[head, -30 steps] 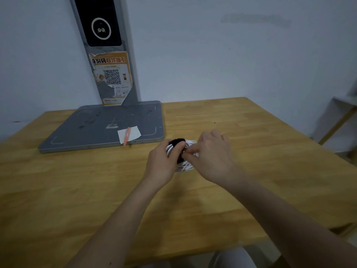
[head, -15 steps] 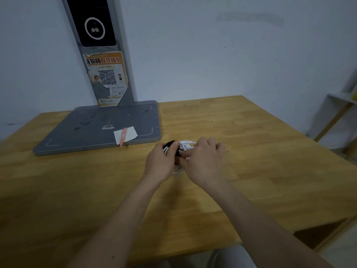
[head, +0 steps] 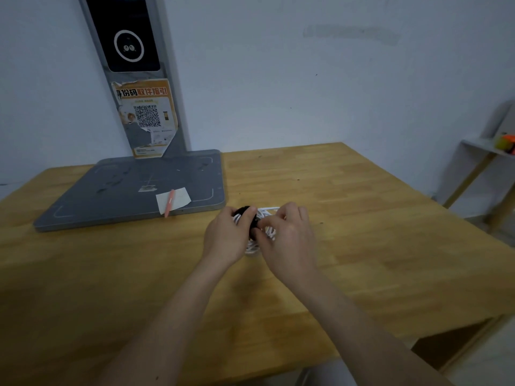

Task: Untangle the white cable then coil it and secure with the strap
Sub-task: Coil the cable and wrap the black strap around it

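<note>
Near the counter point(head: 362, 246) middle, toward its far edge: white cable point(head: 267, 218) bundled, black strap point(head: 246, 215) across it. Left hand point(head: 227, 236) curled round bundle and strap; right hand point(head: 287, 235) pinching at the strap just beside. Both touching, strap end lying between the thumbs; probably fastening.

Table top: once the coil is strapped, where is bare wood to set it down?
Bare table lies right of the right hand, out to the far edge, and in front of both forearms. Crowded: the grey base plate with paper note and pink pen, just left of the left hand gripping the white cable.
</note>
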